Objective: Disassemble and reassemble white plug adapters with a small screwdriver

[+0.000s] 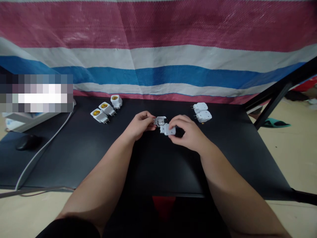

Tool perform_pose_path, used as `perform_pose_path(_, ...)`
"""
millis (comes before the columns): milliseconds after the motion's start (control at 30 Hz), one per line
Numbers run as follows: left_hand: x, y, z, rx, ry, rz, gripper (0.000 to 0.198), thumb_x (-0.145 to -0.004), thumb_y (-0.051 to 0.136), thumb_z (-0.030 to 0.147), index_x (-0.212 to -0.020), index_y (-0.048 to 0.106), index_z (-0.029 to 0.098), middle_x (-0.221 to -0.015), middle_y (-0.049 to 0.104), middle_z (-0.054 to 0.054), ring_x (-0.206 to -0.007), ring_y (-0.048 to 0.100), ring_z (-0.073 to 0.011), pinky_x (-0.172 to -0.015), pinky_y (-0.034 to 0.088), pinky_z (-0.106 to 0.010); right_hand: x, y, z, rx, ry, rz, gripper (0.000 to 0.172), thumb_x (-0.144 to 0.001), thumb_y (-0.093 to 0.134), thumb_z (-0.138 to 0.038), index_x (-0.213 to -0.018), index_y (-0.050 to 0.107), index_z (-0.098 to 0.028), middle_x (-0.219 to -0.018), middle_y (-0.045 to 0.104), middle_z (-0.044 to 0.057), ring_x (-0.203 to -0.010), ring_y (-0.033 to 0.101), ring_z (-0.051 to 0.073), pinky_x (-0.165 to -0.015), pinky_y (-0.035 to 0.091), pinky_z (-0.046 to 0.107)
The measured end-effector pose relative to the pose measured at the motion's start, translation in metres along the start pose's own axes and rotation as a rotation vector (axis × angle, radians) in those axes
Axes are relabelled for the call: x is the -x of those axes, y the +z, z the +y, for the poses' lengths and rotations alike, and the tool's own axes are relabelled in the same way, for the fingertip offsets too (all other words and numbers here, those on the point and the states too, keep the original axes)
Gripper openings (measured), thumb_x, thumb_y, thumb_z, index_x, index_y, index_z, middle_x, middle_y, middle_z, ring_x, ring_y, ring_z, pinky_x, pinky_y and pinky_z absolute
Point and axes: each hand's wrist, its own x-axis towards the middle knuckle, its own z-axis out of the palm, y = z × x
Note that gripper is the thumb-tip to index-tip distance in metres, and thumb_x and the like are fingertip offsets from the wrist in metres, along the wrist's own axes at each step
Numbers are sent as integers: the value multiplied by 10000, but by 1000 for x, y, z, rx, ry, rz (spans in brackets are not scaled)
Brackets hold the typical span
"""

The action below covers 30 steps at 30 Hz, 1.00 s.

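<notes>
A small white shell half (159, 121), open side up, touches a white plug body (167, 129) just beside it.

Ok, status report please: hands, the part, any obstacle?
Left hand pinches white shell piece. Right hand pinches white plug body, pieces touching. Spare plugs lie apart at right.

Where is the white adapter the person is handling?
In the head view the white adapter is centre frame, held between the left hand and the right hand, with three yellow-centred adapters to its left and two closed white adapters to its right.
</notes>
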Motion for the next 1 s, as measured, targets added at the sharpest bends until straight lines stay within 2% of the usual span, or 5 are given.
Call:
perform_pose_path(67, 1, 0, 1, -4, -46, -26, 127, -820, 714, 67, -812, 625, 157, -753, 729, -26, -582, 700, -101, -592, 619, -202, 0, -2, 4, 2, 18, 142, 250, -844, 780, -125, -1040, 712, -265, -1174, 709, 63, -1085, 706, 260, -976, 584, 451)
perform_pose_path(167, 2, 2, 1, 2, -83, -74, 111, -850, 715, 115, -798, 625, 156, -754, 729, -33, -582, 713, -110, -586, 630, -206, -1, 3, 6, 2, 27, 196, 212, -887, 757, -144, -1065, 725, -255, -1213, 717, 85, -1103, 736, 266, -945, 615, 449)
perform_pose_path(400, 6, 7, 1, 37, -116, -134, 118, -886, 717, 175, -812, 627, 155, -752, 728, -43, -587, 732, -138, -566, 630, -224, -3, 16, 7, 45, -14, 96, 208, -932, 737, -146, -1112, 722, -249, -1255, 733, 100, -1165, 739, 288, -1019, 611, 499)
perform_pose_path(800, 7, 8, -3, -94, -85, -142, 87, -925, 752, 66, -929, 676, 108, -757, 725, -35, -627, 719, -96, -637, 631, -193, -5, 17, 11, 119, 78, 54, 128, -922, 807, -217, -1043, 796, -258, -1270, 793, 71, -1177, 706, 308, -1048, 558, 542)
perform_pose_path(1000, 6, 5, -4, -85, -22, -162, 150, -850, 814, 110, -880, 667, 117, -757, 731, -33, -606, 713, -94, -602, 624, -181, -7, 18, 5, 227, 67, -22, 122, -933, 782, -229, -1039, 729, -256, -1284, 779, 71, -1214, 678, 325, -998, 514, 514)
